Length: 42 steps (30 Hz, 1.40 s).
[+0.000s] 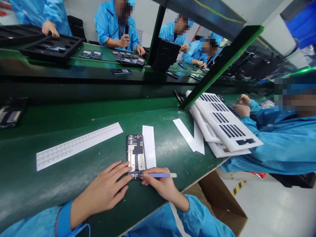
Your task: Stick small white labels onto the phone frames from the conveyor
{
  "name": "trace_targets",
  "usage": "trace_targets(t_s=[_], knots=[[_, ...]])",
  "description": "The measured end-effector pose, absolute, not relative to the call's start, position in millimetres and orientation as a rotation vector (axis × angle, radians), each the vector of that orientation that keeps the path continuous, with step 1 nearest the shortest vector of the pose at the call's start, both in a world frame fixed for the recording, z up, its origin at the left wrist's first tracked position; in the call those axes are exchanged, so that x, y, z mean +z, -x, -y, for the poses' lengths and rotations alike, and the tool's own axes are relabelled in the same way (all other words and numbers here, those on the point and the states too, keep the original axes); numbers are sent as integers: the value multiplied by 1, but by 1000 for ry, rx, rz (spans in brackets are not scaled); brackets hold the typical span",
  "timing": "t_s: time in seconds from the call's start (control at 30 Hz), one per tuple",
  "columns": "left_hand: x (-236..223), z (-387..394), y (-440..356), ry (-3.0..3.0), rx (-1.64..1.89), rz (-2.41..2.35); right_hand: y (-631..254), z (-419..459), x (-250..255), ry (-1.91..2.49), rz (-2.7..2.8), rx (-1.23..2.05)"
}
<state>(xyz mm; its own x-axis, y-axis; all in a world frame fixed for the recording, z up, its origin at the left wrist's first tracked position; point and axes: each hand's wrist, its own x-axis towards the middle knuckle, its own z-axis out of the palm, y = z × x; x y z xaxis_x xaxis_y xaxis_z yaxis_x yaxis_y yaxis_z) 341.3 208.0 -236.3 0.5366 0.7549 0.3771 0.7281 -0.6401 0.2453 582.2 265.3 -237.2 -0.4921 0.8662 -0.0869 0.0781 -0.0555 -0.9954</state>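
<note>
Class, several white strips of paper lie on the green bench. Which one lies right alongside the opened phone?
The short white strip, touching the opened phone along its right edge. The long strip lies apart to the left; the crossed strips lie further right.

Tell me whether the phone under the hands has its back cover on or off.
Off. The phone lies flat on the green table with its inner metal frame and circuit parts exposed; the right hand holds a purple tool at its lower edge.
</note>
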Motion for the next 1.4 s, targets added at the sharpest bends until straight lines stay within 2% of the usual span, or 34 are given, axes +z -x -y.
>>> trace_targets(t_s=[1.4], knots=[[-228,-207,-343,-2759,609,-1333,-581,-262,-243,1008,1659,1522]])
